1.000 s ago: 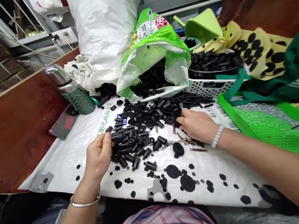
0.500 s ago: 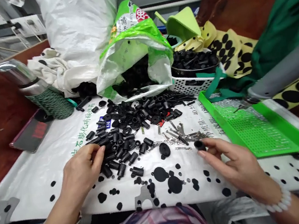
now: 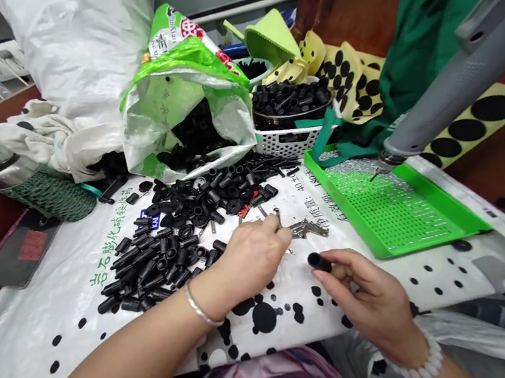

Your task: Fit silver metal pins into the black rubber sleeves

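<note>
Between thumb and fingers, my right hand (image 3: 368, 285) holds a short black plastic sleeve (image 3: 319, 262), its hollow end facing left. My left hand (image 3: 256, 255) stretches across the front of the table to the small metal strips (image 3: 309, 227). Its fingers are closed at the pile's left side; their tips are partly hidden, and I cannot make out what is between them. To the left of that hand spreads a heap of black plastic sleeves (image 3: 149, 263). Black discs and ring-shaped parts (image 3: 178, 201) lie mixed in farther back.
A green tray (image 3: 429, 212) of small shiny pieces lies to the right, with a grey power screwdriver (image 3: 436, 77) hanging over it. Behind stand an open green-white bag (image 3: 145, 116) and a white basket (image 3: 288, 142). A flask (image 3: 46, 189) and a phone (image 3: 18, 252) are left.
My left hand has moved right, from the black sleeves to the metal strips. My right hand still holds its sleeve. The whole view has shifted, so the scene sits farther left.
</note>
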`<state>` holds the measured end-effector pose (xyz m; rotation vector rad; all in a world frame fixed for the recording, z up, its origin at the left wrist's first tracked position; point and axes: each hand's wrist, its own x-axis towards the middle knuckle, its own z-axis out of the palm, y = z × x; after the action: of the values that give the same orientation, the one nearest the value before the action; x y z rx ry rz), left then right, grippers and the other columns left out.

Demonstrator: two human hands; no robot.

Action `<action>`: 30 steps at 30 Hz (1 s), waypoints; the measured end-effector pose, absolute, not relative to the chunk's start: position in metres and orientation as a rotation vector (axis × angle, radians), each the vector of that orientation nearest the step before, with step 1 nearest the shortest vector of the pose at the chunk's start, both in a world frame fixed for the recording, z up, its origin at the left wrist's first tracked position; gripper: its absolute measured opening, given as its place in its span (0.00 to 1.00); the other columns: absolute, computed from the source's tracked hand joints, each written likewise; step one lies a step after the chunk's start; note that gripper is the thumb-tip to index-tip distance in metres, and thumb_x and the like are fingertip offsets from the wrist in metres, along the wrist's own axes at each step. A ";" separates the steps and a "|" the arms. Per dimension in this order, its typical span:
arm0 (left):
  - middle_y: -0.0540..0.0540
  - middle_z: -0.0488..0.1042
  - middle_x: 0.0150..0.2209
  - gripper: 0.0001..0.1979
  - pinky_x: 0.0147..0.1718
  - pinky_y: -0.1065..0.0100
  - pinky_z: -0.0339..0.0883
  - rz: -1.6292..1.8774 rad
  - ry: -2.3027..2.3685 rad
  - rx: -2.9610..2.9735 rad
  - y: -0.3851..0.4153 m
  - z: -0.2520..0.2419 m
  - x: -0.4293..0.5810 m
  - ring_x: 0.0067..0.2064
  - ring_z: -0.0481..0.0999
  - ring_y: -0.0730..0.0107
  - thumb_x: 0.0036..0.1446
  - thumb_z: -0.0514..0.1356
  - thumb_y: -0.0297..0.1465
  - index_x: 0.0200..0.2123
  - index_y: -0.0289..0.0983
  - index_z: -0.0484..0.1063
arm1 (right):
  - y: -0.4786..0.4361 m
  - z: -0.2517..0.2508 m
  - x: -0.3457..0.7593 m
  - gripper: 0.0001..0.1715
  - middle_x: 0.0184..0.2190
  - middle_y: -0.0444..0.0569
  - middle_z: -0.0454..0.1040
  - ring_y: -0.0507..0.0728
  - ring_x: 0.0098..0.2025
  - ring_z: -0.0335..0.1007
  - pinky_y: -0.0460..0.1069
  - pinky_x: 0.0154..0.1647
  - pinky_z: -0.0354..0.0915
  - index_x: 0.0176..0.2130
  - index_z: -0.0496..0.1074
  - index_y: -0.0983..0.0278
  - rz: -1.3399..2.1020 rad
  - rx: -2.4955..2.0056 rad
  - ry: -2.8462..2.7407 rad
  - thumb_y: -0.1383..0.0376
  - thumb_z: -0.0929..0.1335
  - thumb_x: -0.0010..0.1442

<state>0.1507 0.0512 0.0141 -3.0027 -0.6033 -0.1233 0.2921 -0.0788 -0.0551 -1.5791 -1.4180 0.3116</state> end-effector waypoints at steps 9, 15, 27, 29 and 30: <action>0.46 0.70 0.31 0.09 0.27 0.69 0.63 -0.041 -0.745 -3.059 0.059 0.007 0.156 0.30 0.71 0.68 0.59 0.49 0.29 0.33 0.35 0.68 | -0.080 -0.049 0.293 0.11 0.24 0.42 0.64 0.49 0.22 0.61 0.46 0.25 0.62 0.42 0.64 0.64 0.278 -1.489 -1.461 0.68 0.65 0.57; 0.47 0.70 0.33 0.09 0.30 0.70 0.63 -0.119 -0.946 -3.060 0.054 0.004 0.145 0.32 0.71 0.69 0.59 0.48 0.29 0.35 0.36 0.68 | -0.082 -0.052 0.292 0.11 0.26 0.43 0.65 0.49 0.23 0.61 0.47 0.26 0.62 0.42 0.65 0.65 0.248 -1.464 -1.508 0.69 0.65 0.57; 0.45 0.70 0.33 0.07 0.27 0.68 0.64 -0.093 -0.661 -3.013 0.049 0.006 0.158 0.30 0.72 0.66 0.56 0.52 0.29 0.35 0.36 0.69 | -0.082 -0.054 0.290 0.13 0.28 0.45 0.67 0.49 0.23 0.62 0.47 0.26 0.62 0.44 0.64 0.65 0.222 -1.450 -1.524 0.70 0.65 0.57; 0.44 0.70 0.31 0.07 0.25 0.67 0.63 0.001 -0.569 -2.985 0.046 0.003 0.162 0.28 0.72 0.65 0.55 0.51 0.25 0.31 0.34 0.69 | -0.082 -0.054 0.290 0.13 0.27 0.45 0.67 0.49 0.23 0.62 0.47 0.26 0.62 0.44 0.64 0.65 0.228 -1.463 -1.533 0.69 0.65 0.57; 0.43 0.70 0.31 0.07 0.25 0.67 0.64 0.014 -0.545 -2.981 0.046 0.002 0.164 0.28 0.72 0.65 0.55 0.51 0.24 0.31 0.34 0.69 | -0.082 -0.054 0.290 0.12 0.27 0.45 0.66 0.49 0.23 0.62 0.47 0.26 0.62 0.44 0.65 0.65 0.231 -1.468 -1.537 0.69 0.65 0.57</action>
<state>0.1637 0.0462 0.0018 -2.9810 -0.5450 0.0135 0.2901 -0.0817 -0.0536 -1.4684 -1.5370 0.2305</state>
